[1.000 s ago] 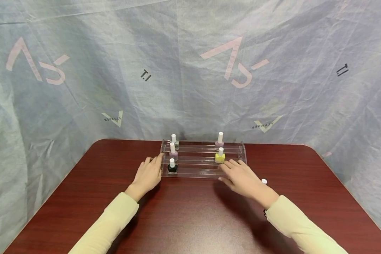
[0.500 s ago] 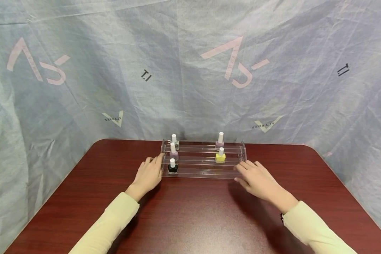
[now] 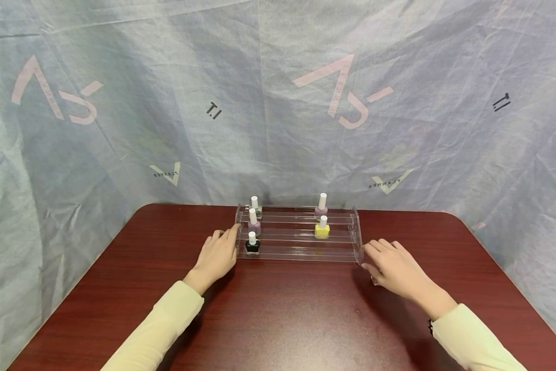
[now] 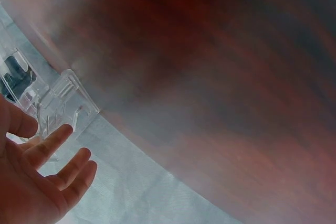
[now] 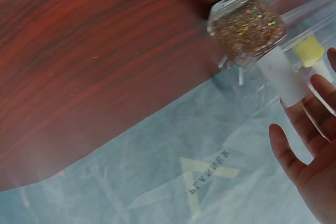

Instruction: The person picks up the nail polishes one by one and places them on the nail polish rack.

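A transparent acrylic rack [image 3: 296, 252] stands at the back of the table, with several nail polish bottles on its tiers. My left hand [image 3: 216, 253] touches the rack's left end, its fingers extended along the side panel; the left wrist view shows these fingers [image 4: 55, 142] spread. Past the rack's right end, my right hand [image 3: 393, 265] hovers with loosely bent fingers over a nail polish bottle [image 5: 249, 30] of gold-brown glitter. In the right wrist view its white cap [image 5: 283, 74] is close to the fingertips, with thumb and fingers apart. The head view shows only this bottle's lower corner.
On the rack's left sit a black bottle [image 3: 252, 246], a mauve bottle [image 3: 254, 227] and a clear glittery one [image 3: 257, 211]. Farther right are a yellow bottle [image 3: 322, 231] and another mauve bottle [image 3: 321, 211]. A grey printed cloth [image 3: 278, 129] hangs behind the table [image 3: 282, 319].
My right hand has moved right, from in front of the rack's lower tier to beside its right end, over the glitter bottle. The left hand has stayed at the rack's left end.
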Demonstrator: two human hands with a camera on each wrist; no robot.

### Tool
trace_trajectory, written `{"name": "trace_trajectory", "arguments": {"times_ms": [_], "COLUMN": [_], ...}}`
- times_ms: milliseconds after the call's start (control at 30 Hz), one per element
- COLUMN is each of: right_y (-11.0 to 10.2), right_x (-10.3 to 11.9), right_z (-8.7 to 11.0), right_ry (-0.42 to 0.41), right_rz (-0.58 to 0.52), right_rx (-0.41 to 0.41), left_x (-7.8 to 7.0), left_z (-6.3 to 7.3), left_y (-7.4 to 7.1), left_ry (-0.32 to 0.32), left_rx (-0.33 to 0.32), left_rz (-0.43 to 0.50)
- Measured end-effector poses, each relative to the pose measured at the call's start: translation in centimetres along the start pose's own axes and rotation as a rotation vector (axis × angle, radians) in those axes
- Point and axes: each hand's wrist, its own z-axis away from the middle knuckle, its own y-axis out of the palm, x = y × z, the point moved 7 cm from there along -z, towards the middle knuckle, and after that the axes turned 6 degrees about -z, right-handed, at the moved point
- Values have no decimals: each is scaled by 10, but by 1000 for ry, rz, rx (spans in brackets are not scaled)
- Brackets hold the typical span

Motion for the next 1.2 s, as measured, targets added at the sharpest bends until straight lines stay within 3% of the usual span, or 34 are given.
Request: {"name": "trace_trajectory", "arguments": {"times_ms": [467,1200], "right_y": [-7,-3], "right_x": [-13,-17], "right_z": [18,31], "right_ry": [-38,-4], "right_rz": [-16,-12], "right_rx": [-97,-85], "left_x": [1,1], "left_z": [0,-1], "left_y": [1,2], "left_ry": [-1,-1], "left_rx": [-2,0], "left_rz": [-2,-6]}}
